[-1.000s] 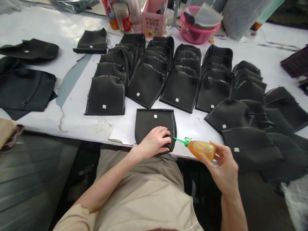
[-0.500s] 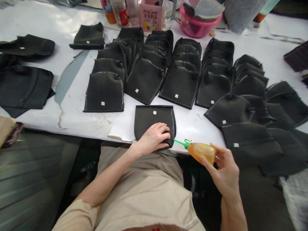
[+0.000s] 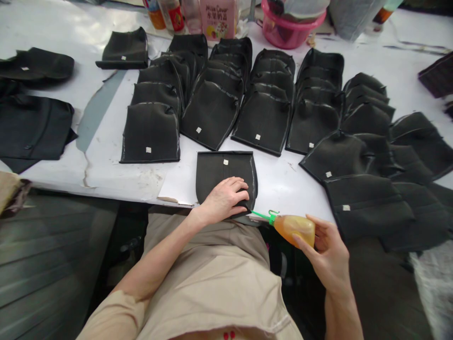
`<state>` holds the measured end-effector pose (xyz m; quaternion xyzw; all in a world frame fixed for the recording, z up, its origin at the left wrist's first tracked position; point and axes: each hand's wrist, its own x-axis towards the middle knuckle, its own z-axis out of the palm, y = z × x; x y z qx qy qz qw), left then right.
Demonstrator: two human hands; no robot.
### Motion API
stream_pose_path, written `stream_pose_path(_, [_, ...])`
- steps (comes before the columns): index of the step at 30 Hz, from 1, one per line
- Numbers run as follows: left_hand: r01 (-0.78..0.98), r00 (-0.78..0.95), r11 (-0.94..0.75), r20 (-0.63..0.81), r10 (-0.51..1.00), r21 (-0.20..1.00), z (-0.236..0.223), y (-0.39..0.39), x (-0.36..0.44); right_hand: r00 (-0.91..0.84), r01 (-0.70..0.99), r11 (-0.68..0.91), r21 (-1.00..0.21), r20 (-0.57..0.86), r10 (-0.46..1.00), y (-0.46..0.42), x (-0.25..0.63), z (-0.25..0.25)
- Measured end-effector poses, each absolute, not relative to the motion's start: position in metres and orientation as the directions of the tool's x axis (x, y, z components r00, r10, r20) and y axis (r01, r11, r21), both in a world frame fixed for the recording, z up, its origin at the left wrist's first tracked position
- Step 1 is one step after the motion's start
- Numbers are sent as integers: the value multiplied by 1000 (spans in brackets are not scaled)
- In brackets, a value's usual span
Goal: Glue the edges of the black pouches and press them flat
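Note:
A black leather-like piece (image 3: 212, 172) with a small white label lies at the table's front edge, rounded end toward me. My left hand (image 3: 226, 198) rests over its lower right part, fingers apart and pressing it down. In my right hand (image 3: 327, 245) is a squeeze bottle (image 3: 293, 230) of amber liquid, held on its side with fingers and thumb around the base. Its thin green nozzle (image 3: 260, 215) points left, and the tip is at the piece's lower right edge, close to my left fingers. Along the piece's right edge runs a pale shiny line.
Behind, several overlapping rows of similar black pieces (image 3: 262, 118) cover the table (image 3: 141, 182). More dark pieces (image 3: 35, 125) lie at the left and others (image 3: 368, 203) at the right. A pink basin (image 3: 293, 30), a pink box (image 3: 219, 21) and bottles (image 3: 173, 16) stand at the back.
The bottle's nozzle tip has moved down and slightly left along the piece's right edge to its lower corner. My left hand stays on the piece; the view has shifted slightly.

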<state>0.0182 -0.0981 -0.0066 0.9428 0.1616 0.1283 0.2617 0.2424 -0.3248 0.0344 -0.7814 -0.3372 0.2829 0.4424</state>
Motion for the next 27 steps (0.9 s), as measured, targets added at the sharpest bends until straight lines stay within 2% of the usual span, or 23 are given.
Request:
stream_pose_path(8, [224,916,-775,144,375,591,-4,-95,17,649,112,-292,-950,-152,745,-313,239,12])
stream_pose_path(15, [231,915,-761,131,382,607,-2,-95,16,617,84,-340,-937,-219,756,-321,256,15])
stream_pose_path(18, [273,911,-778,107,398,566,2,-95,22,673,-39,-323,-946,-264,691,-325,264,13])
stream_pose_path(21, [346,902,-810,70,426,474,5,-95,35,696,-221,-225,-949,-316,645,-323,267,7])
stream_pose_path(24, [400,883,-816,63,465,418,4,-95,50,657,-337,-147,-930,-344,670,-320,267,3])
stream_pose_path(27, [424,862,-803,86,500,418,0,-95,59,572,-434,-151,-888,-401,716,-318,263,0])
